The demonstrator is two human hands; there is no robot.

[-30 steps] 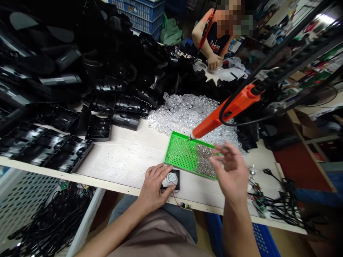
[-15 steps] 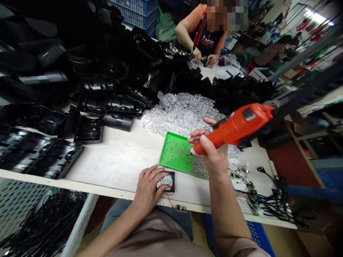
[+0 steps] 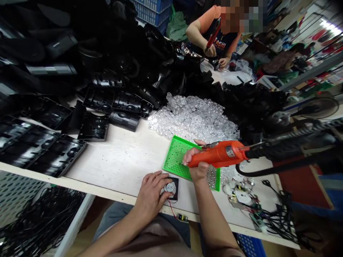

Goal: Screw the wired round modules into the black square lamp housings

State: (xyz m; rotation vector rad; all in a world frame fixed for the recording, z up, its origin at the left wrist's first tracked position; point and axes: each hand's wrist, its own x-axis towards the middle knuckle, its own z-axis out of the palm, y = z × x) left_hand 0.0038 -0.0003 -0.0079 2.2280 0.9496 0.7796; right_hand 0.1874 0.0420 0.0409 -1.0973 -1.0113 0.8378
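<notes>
An orange electric screwdriver (image 3: 214, 156) is wrapped by the fingers of my right hand (image 3: 198, 170), low over a green perforated tray (image 3: 171, 167). Its tip is hidden by my fingers. Small metal screws (image 3: 211, 176) are heaped at the tray's right end. At the table's front edge, my left hand (image 3: 152, 189) pinches a round white disc (image 3: 170, 188) between thumb and fingers. Under the disc is a square black block (image 3: 175, 198). A red wire runs from there to a small circuit board with yellow and black parts (image 3: 183, 217) at the edge.
Clear plastic discs (image 3: 193, 114) are piled behind the tray. Black plastic housings (image 3: 93, 125) fill the left and back. Wired boards and black cables (image 3: 281, 214) lie at right. Across the table a co-worker (image 3: 214, 35) holds a red tool. A crate of cables (image 3: 21, 221) stands below left.
The screwdriver has come down and left, from tilted up to nearly level over the tray. My left hand stays on the disc. The whole view has shifted slightly.
</notes>
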